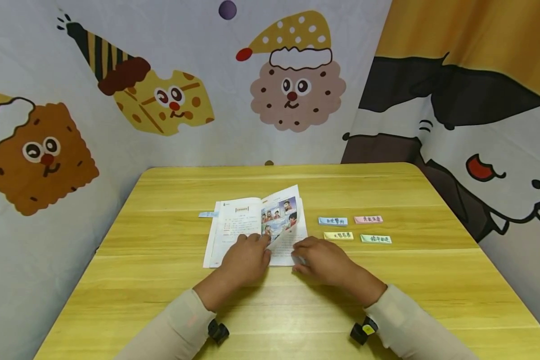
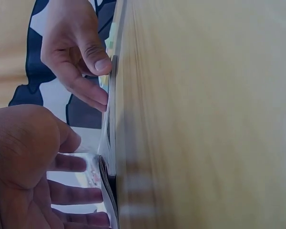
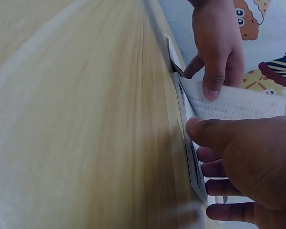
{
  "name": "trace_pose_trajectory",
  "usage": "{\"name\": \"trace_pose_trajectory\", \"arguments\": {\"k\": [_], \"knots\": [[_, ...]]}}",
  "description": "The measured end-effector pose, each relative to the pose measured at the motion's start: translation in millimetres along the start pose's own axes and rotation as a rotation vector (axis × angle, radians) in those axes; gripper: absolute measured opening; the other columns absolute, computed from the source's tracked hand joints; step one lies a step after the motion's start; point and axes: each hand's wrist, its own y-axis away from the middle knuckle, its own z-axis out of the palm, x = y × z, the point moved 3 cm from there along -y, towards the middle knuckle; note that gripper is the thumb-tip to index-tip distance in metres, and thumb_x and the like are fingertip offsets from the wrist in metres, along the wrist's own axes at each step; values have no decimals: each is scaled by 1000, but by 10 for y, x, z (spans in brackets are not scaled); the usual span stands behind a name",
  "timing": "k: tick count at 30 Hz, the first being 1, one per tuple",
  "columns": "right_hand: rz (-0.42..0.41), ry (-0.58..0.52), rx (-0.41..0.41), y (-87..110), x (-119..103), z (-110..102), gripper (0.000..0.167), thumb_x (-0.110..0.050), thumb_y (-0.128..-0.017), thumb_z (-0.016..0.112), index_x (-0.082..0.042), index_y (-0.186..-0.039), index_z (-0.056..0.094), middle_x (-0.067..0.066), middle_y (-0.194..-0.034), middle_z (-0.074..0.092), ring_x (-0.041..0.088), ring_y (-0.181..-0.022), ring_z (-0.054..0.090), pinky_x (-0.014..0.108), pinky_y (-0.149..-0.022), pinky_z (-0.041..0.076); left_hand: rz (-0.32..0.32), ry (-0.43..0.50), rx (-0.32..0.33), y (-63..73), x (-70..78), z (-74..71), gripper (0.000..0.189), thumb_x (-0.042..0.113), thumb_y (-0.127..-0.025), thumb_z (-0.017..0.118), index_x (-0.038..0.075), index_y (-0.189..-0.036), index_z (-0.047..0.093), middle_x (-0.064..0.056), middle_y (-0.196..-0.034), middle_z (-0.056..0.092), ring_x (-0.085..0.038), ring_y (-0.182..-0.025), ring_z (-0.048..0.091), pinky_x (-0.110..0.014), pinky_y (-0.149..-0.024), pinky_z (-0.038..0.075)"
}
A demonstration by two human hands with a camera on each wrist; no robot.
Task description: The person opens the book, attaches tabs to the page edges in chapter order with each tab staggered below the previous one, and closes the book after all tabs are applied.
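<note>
An open book with printed text and colour comic panels lies on the table. One page stands lifted at the spine, tilting over the right side. My left hand rests on the left page beside the spine, fingers fairly straight; in the right wrist view its thumb touches the raised page. My right hand lies at the lower right of the book, fingers on the right page and thumb at the bottom edge. In the right wrist view, those fingers look extended. The contact under both palms is partly hidden.
Right of the book lie small handwritten labels: blue, pink, yellow and green. A light blue tab sticks out at the book's left edge. Behind the wooden table hangs a cartoon-printed cloth.
</note>
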Motion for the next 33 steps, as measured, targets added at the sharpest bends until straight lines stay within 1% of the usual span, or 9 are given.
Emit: {"name": "trace_pose_trajectory", "arguments": {"k": [4, 11, 14, 17, 19, 21, 24, 29, 33], "knots": [[5, -22, -16, 6, 0, -12, 30, -32, -89, 80, -9, -107, 75, 7, -119, 71, 24, -110, 65, 40, -90, 54, -42, 40, 10, -3, -13, 1, 45, 27, -104, 51, 5, -144, 55, -16, -118, 70, -39, -97, 64, -50, -79, 54], [35, -44, -47, 0, -6, -23, 33, -36, -90, 80, -10, -109, 75, 6, -122, 70, 24, -113, 65, 41, -92, 53, -121, 158, 76, -8, -49, -51, 58, 36, -106, 53, 4, -153, 40, -14, -82, 69, -31, -72, 69, -46, -57, 52], [43, -40, -52, 1, -9, -22, 33, -36, -89, 80, -10, -109, 76, 6, -122, 70, 24, -114, 65, 41, -93, 53, -143, 184, 92, -2, -63, -72, 63, 40, -108, 50, 5, -157, 31, -13, -77, 68, -27, -65, 67, -43, -53, 50], [49, -39, -57, 4, -9, -21, 34, -37, -89, 80, -10, -110, 76, 6, -123, 70, 25, -114, 65, 41, -93, 53, -152, 199, 125, 13, -76, -86, 66, 38, -108, 48, 5, -160, 24, -17, -90, 70, -29, -71, 69, -45, -57, 52], [51, -37, -58, 8, -8, -19, 34, -37, -89, 80, -10, -110, 76, 6, -123, 70, 25, -114, 65, 41, -93, 53, -150, 212, 153, 27, -85, -92, 68, 35, -109, 48, 5, -161, 18, -24, -111, 69, -34, -83, 71, -48, -65, 55], [50, -34, -55, 11, -8, -19, 34, -36, -89, 80, -10, -111, 76, 6, -122, 70, 25, -113, 65, 41, -93, 53, -143, 221, 182, 41, -96, -90, 71, 31, -108, 49, 5, -163, 12, -29, -133, 58, -39, -96, 70, -50, -72, 57], [48, -30, -51, 14, -10, -22, 34, -35, -89, 81, -9, -110, 76, 6, -122, 70, 25, -113, 65, 41, -93, 53, -138, 218, 221, 58, -113, -90, 76, 25, -106, 52, 6, -164, 6, -32, -153, 36, -45, -106, 66, -52, -73, 57], [59, -32, -63, 13, -17, -28, 34, -36, -89, 81, -10, -111, 76, 6, -122, 70, 24, -113, 65, 41, -93, 53, -153, 164, 277, 73, -132, -111, 86, 19, -100, 61, 8, -165, 5, -34, -161, 19, -50, -115, 59, -48, -59, 56], [76, -35, -76, 8, -21, -25, 35, -37, -90, 80, -10, -111, 76, 5, -123, 70, 24, -114, 64, 41, -94, 53, -154, 132, 303, 82, -134, -143, 95, 16, -94, 68, 8, -165, 6, -34, -163, 8, -54, -131, 44, -48, -61, 56]]}}
